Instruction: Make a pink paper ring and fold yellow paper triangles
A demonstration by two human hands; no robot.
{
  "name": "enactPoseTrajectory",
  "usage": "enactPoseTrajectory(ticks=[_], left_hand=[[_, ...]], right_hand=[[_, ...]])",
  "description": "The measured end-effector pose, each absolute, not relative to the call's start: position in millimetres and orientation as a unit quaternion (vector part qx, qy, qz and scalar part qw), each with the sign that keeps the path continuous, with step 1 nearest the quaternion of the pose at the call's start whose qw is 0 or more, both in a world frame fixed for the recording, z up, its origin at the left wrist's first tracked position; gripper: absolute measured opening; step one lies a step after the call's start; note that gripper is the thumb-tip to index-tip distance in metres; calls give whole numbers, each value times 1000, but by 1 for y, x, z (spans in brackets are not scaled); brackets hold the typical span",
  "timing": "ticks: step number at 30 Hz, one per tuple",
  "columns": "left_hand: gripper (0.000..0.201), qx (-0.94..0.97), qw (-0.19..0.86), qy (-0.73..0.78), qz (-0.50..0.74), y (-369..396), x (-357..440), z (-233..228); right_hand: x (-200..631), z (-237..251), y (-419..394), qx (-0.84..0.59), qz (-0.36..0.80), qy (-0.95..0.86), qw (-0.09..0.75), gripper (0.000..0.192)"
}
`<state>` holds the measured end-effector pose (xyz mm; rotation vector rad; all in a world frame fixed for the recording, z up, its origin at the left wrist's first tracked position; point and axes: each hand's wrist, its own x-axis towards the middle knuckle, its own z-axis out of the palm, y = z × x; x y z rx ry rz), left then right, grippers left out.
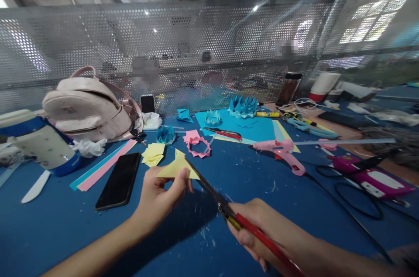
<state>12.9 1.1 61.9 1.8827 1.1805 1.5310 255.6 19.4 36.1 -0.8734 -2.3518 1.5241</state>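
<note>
My left hand (166, 189) pinches a folded yellow paper triangle (175, 169) above the blue table. In my right hand (262, 229) is a pair of scissors (209, 187) with red handles, its blades reaching the paper's right side. Whether the blades are parted there is hard to make out. Just behind the paper lie a stack of yellow paper squares (153, 155), a pink folded paper ring (199, 148) and pink paper pieces (192, 136). A blue folded paper piece (165, 135) sits farther back.
Left are a black phone (119, 181), paper strips (104, 165), a cup (42, 141) and a pale backpack (88, 107). A pink glue gun (278, 150), its cord and a purple power strip (369, 176) lie right. Blue sheets (225, 126) carry a utility knife (224, 133); perforated metal screen (183, 46) behind.
</note>
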Motion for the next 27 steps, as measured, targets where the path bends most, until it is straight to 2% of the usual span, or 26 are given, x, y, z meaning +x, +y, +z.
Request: enactPoseTrajectory(ticks=[11,27], left_hand=[[47,681,243,430,540,-1,12,61],[52,661,289,443,532,-1,14,63]], right_hand=[[252,55,19,-293,501,-809,92,57],[253,49,20,-295,500,-807,106,51]])
